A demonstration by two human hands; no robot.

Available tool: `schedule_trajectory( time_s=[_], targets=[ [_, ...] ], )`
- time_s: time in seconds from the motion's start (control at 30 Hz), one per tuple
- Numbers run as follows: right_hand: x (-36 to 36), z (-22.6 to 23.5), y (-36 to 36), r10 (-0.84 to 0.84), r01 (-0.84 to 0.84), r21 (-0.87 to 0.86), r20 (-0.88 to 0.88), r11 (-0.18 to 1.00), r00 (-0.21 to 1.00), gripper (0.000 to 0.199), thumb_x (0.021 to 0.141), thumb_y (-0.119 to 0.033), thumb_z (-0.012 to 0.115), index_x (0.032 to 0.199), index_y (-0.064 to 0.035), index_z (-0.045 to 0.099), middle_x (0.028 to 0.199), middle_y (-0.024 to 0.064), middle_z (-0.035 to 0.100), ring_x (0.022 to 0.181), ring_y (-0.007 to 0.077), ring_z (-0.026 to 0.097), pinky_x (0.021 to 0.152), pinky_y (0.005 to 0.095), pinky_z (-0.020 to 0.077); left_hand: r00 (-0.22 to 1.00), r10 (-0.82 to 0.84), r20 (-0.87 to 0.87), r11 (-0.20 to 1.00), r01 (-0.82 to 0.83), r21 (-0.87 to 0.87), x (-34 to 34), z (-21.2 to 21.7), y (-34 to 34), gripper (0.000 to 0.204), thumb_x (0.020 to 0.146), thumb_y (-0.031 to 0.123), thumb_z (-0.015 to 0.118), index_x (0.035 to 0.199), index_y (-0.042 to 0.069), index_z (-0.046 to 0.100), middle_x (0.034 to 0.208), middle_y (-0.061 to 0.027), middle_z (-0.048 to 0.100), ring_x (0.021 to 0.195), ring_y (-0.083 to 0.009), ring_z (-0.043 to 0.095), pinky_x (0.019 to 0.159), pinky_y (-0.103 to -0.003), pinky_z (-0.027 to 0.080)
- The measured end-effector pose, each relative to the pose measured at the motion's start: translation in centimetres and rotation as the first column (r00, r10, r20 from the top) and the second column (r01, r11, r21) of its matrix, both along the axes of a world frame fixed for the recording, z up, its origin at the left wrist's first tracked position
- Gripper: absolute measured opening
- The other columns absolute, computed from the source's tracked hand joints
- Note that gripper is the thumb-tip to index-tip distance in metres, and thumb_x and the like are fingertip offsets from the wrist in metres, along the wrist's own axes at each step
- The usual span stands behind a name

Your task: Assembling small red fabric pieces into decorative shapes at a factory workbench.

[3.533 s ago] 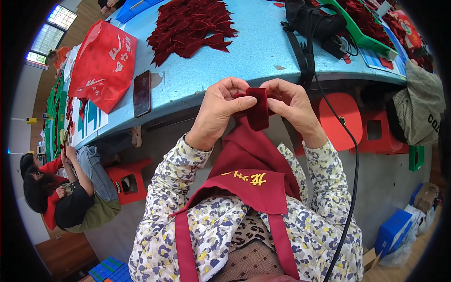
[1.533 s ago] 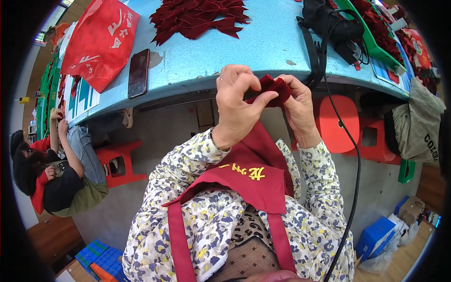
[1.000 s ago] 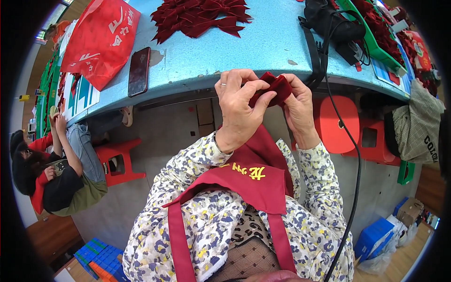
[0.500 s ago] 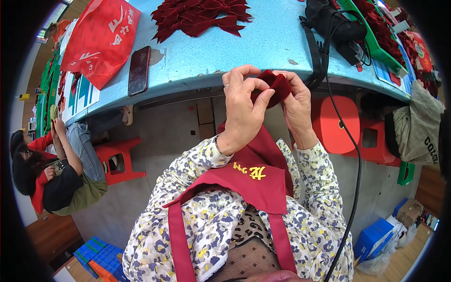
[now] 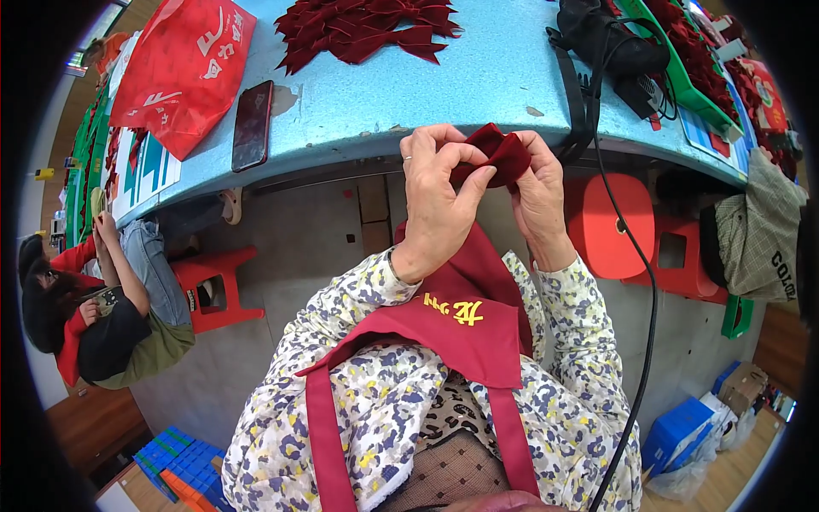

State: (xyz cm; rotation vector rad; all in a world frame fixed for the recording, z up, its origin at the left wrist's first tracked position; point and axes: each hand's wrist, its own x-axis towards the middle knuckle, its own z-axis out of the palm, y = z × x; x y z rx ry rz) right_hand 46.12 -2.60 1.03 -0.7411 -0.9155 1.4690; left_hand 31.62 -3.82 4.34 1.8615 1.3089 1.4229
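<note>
The left hand [image 5: 439, 200] and right hand [image 5: 539, 200] both pinch a small dark red velvet cloth piece [image 5: 496, 154]. It looks soft, light and floppy, best held at its folded edges.

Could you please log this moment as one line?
left hand: pinching dark red velvet fabric piece | right hand: gripping it | position: at blue table's edge

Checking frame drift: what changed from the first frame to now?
Both hands rose toward the table edge. The left hand closed further over the dark red cloth piece, now folded and bunched; the right hand pinches its other end. Unchanged: both hands grip the cloth; phone, red bag and pile of red pieces lie as before.
</note>
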Motion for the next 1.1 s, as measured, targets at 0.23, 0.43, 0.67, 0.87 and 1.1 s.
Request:
schedule_trajectory(
  time_s=[0.23,0.43,0.67,0.87,1.1],
  targets=[
    [-2.3,0.4,-0.3,-0.088,0.087,0.085,0.015,0.993,0.996,0.016,0.091,-0.013,0.057,0.102,-0.0025,0.052,0.1,0.004,0.061,0.086,0.0076,0.058,0.074,0.0207,0.0479,0.985,-0.084,0.148,0.995,0.092,-0.049,-1.2,-0.4,-0.2,0.011,0.076,0.002,0.067,0.085,0.001,0.059,0.086,-0.0067,0.058,0.079,-0.0142,0.055,0.072,-0.025,0.043],
    [-3.6,-0.3,-0.6,-0.078,0.077,0.103,0.001,0.992,0.997,0.016,0.091,-0.014,0.057,0.101,-0.0023,0.052,0.103,0.0057,0.061,0.088,0.0088,0.059,0.076,0.0218,0.0487,0.973,-0.093,0.21,0.991,0.11,-0.074,-2.4,-1.2,-0.5,0.012,0.078,0.001,0.065,0.088,-0.001,0.06,0.08,-0.0053,0.059,0.075,-0.0105,0.055,0.069,-0.024,0.044],
    [-4.7,-0.8,-1.0,-0.058,0.062,0.123,-0.028,0.99,0.998,0.019,0.091,-0.014,0.057,0.105,-0.0006,0.053,0.104,0.0074,0.061,0.091,0.0113,0.06,0.079,0.0236,0.0493,0.963,-0.104,0.249,0.99,0.125,-0.07,-3.6,-2.0,-0.7,0.017,0.077,0.001,0.067,0.093,0.0,0.064,0.079,-0.0043,0.06,0.074,-0.0102,0.055,0.068,-0.023,0.045],
    [-5.2,-1.3,-1.2,-0.064,0.065,0.132,-0.015,0.989,0.998,0.018,0.089,-0.009,0.059,0.104,0.0001,0.054,0.104,0.0077,0.061,0.091,0.0115,0.059,0.08,0.0238,0.0491,0.956,-0.098,0.277,0.989,0.124,-0.079,-4.0,-1.6,-1.1,0.017,0.07,0.0,0.071,0.086,0.002,0.066,0.083,-0.0081,0.059,0.073,-0.019,0.059,0.069,-0.028,0.047],
    [-5.2,-1.9,-1.0,-0.088,0.087,0.134,0.005,0.987,0.996,0.018,0.086,-0.002,0.061,0.102,0.0006,0.055,0.104,0.0078,0.061,0.091,0.0113,0.059,0.081,0.0238,0.0489,0.921,-0.159,0.357,0.961,0.227,-0.158,-4.5,-1.7,-1.3,0.015,0.072,0.003,0.071,0.087,0.003,0.068,0.092,-0.0038,0.057,0.089,-0.0137,0.053,0.078,-0.025,0.043]
  ],
)
